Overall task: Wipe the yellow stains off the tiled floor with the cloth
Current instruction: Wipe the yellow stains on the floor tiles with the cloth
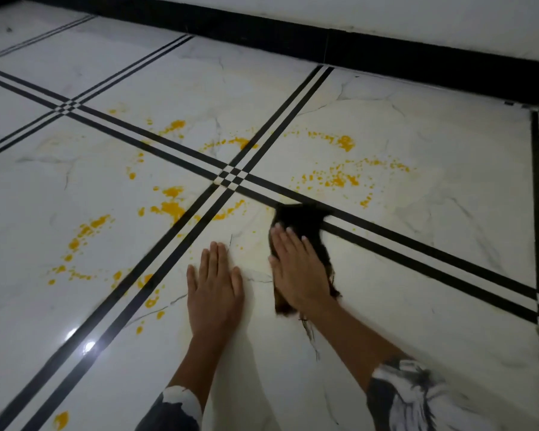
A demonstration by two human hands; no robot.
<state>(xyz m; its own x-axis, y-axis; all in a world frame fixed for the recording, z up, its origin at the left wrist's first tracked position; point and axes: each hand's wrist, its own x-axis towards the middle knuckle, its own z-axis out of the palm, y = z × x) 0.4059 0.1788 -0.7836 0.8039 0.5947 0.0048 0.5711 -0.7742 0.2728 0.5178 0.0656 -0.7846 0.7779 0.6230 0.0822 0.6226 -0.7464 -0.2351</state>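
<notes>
A dark cloth (299, 220) lies flat on the white tiled floor (417, 244), over a black double stripe. My right hand (297, 269) presses on its near part with straight fingers. My left hand (215, 287) rests flat on the bare tile just left of the cloth, fingers straight. Yellow stains (168, 208) spatter the tiles to the left and beyond the hands. Another patch of yellow stains (336, 178) lies ahead of the cloth on the far right tile. A faint yellowish smear surrounds the cloth.
Black double stripes (231, 175) cross the floor in a grid. A black skirting (355, 48) runs along the white wall at the top. A single yellow blot (60, 419) sits near the bottom left corner.
</notes>
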